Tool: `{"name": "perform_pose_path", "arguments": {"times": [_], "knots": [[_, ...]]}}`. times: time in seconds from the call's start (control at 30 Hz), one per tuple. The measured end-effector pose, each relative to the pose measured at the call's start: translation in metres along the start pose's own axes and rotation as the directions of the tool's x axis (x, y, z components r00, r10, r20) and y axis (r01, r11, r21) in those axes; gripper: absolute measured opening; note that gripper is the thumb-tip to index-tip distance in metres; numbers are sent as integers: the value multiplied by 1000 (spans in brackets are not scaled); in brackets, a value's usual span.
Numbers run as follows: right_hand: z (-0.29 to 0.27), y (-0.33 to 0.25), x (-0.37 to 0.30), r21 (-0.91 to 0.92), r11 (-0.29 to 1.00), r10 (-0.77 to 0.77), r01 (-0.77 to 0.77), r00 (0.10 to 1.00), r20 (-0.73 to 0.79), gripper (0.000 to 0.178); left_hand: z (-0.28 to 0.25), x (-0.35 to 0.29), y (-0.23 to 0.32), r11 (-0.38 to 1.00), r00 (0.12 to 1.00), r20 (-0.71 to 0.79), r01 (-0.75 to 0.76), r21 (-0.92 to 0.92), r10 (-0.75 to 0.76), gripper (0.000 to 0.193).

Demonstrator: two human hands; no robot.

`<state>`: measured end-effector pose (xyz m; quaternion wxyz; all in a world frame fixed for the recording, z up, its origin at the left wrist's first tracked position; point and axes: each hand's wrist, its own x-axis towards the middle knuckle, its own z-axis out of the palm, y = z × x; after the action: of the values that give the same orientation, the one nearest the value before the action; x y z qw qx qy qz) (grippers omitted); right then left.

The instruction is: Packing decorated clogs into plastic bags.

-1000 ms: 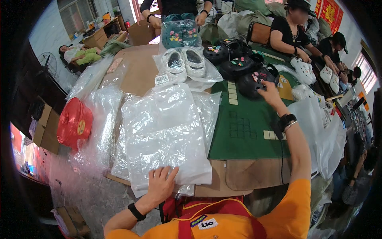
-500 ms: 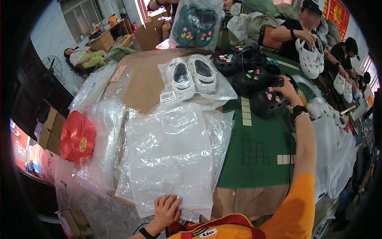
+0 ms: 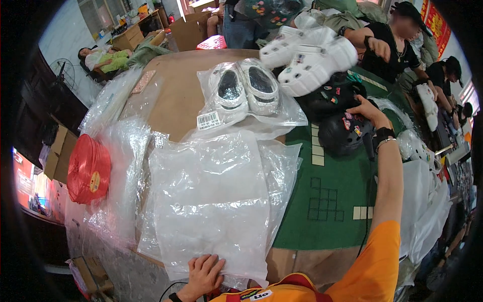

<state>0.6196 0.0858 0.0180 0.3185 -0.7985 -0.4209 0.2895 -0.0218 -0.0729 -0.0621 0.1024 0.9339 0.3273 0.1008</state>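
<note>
My left hand (image 3: 204, 274) lies with its fingers spread on the near edge of a stack of clear plastic bags (image 3: 211, 176). At the right, my right hand (image 3: 370, 110) has its fingers curled over a black clog (image 3: 343, 133) with colourful charms. More black clogs (image 3: 324, 98) sit just behind it, partly covered from view. A pair of white clogs (image 3: 314, 65) appears over them; I cannot tell whether it rests or is in the air. Beyond the bags, a bagged pair of white clogs (image 3: 246, 90) with a barcode label lies on the table.
A roll of red plastic twine (image 3: 89, 168) stands at the left beside loose plastic film (image 3: 123, 186). A green mat (image 3: 322, 216) covers the table's right side. Co-workers sit at the right, one with a hand (image 3: 378, 48) held out. Bagged teal clogs (image 3: 266, 12) are at the far edge.
The white clogs have left the co-worker's hand at the right and moved left over the black clogs. The bagged teal clogs have moved up and away. My hands keep nearly the same places.
</note>
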Motion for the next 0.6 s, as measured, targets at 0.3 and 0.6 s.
{"name": "perform_pose_path", "arguments": {"times": [0.3, 0.6], "knots": [[23, 12, -65, 205, 979, 17, 11, 991, -131, 25, 1, -3, 1, 1000, 999, -47, -24, 5, 24, 45], [38, -34, -204, 161, 982, -79, 100, 988, -134, 18, 8, -5, 1, 997, 987, -152, -62, -37, 56, 46]]}}
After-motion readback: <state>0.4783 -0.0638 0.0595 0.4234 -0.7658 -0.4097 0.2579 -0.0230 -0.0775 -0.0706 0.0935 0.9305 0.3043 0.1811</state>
